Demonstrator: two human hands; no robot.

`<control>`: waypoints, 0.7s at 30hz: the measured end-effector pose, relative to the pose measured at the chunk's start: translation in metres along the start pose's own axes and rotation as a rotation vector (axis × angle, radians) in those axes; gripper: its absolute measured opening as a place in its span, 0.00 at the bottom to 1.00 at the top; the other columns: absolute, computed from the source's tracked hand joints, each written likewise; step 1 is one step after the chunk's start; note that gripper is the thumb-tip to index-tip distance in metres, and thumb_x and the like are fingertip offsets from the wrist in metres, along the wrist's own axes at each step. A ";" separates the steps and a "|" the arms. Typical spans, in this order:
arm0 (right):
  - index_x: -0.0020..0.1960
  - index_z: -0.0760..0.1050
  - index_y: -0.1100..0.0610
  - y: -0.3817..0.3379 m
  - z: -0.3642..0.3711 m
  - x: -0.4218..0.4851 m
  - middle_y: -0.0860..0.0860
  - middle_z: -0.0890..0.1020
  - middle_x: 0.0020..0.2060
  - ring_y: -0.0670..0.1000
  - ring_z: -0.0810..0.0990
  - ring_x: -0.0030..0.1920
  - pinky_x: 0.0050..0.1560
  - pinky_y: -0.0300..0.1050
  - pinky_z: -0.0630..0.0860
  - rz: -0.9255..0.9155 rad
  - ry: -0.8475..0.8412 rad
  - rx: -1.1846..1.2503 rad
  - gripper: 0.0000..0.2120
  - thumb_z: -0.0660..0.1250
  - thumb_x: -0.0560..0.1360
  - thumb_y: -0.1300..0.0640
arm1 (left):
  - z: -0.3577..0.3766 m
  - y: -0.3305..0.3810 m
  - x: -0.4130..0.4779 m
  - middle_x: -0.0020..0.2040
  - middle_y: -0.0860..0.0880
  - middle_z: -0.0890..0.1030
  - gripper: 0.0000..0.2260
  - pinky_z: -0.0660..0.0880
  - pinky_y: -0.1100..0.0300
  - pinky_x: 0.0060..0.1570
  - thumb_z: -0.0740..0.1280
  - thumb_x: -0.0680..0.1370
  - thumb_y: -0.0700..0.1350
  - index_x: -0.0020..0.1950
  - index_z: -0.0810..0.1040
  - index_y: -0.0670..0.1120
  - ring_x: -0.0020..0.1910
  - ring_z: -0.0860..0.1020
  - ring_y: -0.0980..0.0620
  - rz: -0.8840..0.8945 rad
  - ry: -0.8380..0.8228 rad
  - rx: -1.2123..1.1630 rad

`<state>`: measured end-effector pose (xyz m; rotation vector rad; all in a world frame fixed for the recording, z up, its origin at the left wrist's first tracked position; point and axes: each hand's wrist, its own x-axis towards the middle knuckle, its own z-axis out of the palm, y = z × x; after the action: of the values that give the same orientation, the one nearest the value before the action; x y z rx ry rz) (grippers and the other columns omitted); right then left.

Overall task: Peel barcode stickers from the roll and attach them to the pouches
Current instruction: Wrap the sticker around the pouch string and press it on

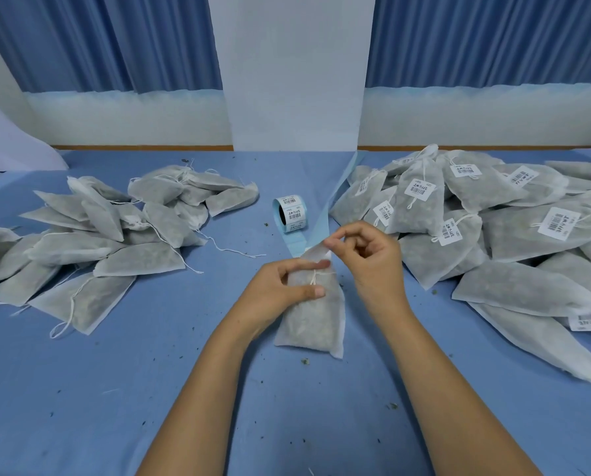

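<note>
1. The person sits at a desk covered in blue cloth, with one pouch lying flat at the centre, its tied neck pointing to 12 o'clock.
2. The left hand grips that pouch at the neck, the thumb lying across the front just below the string knot.
3. The right hand is at 1 o'clock from the pouch. Its thumb and forefinger pinch the white top edge above the knot. I cannot tell whether a sticker is under those fingertips.
4. No barcode shows on the pouch's front, so I judge this one is not yet labelled.
5. The sticker roll stands at 12 o'clock, just beyond the hands, with plenty of printed labels wound on it. Its pale blue backing strip trails away toward 1 o'clock.
6. At 2 to 3 o'clock sits the finished heap, where most of the upturned faces carry a white barcode sticker.
7. At 9 to 10 o'clock sits the waiting heap, with no labels showing.
8. By the look of the two heaps, the job is somewhere past halfway, with a couple of dozen pouches left to do.
</note>
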<state>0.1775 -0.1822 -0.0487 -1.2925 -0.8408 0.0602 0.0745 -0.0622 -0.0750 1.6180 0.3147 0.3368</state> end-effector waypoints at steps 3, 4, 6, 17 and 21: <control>0.36 0.79 0.52 -0.001 0.003 -0.003 0.53 0.74 0.25 0.47 0.68 0.27 0.31 0.34 0.66 -0.088 -0.005 -0.055 0.09 0.74 0.67 0.64 | 0.002 0.003 -0.004 0.53 0.51 0.85 0.17 0.77 0.61 0.54 0.75 0.67 0.41 0.54 0.84 0.54 0.54 0.81 0.54 -0.048 -0.203 -0.003; 0.35 0.79 0.52 -0.001 0.004 -0.004 0.51 0.76 0.26 0.47 0.69 0.27 0.31 0.35 0.66 -0.122 -0.024 -0.082 0.07 0.74 0.67 0.63 | 0.002 0.003 -0.004 0.51 0.51 0.85 0.16 0.77 0.62 0.53 0.74 0.68 0.39 0.53 0.85 0.53 0.53 0.82 0.54 -0.058 -0.251 -0.047; 0.35 0.80 0.55 -0.001 0.005 -0.004 0.45 0.74 0.27 0.43 0.68 0.28 0.33 0.35 0.65 -0.217 -0.079 -0.161 0.04 0.74 0.65 0.61 | 0.002 0.005 -0.006 0.49 0.50 0.85 0.15 0.77 0.64 0.49 0.72 0.68 0.35 0.51 0.85 0.50 0.49 0.82 0.55 -0.082 -0.299 -0.150; 0.36 0.83 0.53 0.002 -0.021 0.004 0.48 0.67 0.32 0.42 0.64 0.31 0.33 0.33 0.60 0.007 -0.460 -0.187 0.05 0.76 0.62 0.54 | -0.010 0.007 -0.007 0.52 0.45 0.83 0.24 0.77 0.61 0.50 0.78 0.64 0.39 0.59 0.80 0.41 0.51 0.82 0.51 -0.076 -0.283 -0.264; 0.41 0.84 0.56 -0.001 -0.027 0.006 0.45 0.67 0.33 0.42 0.64 0.33 0.34 0.35 0.61 0.055 -0.536 -0.223 0.06 0.77 0.64 0.59 | -0.011 0.007 -0.006 0.53 0.43 0.83 0.30 0.77 0.60 0.50 0.82 0.60 0.47 0.59 0.81 0.41 0.51 0.82 0.50 -0.057 -0.250 -0.320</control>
<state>0.1968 -0.2017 -0.0456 -1.5369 -1.2949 0.3788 0.0643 -0.0555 -0.0675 1.3156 0.1083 0.1302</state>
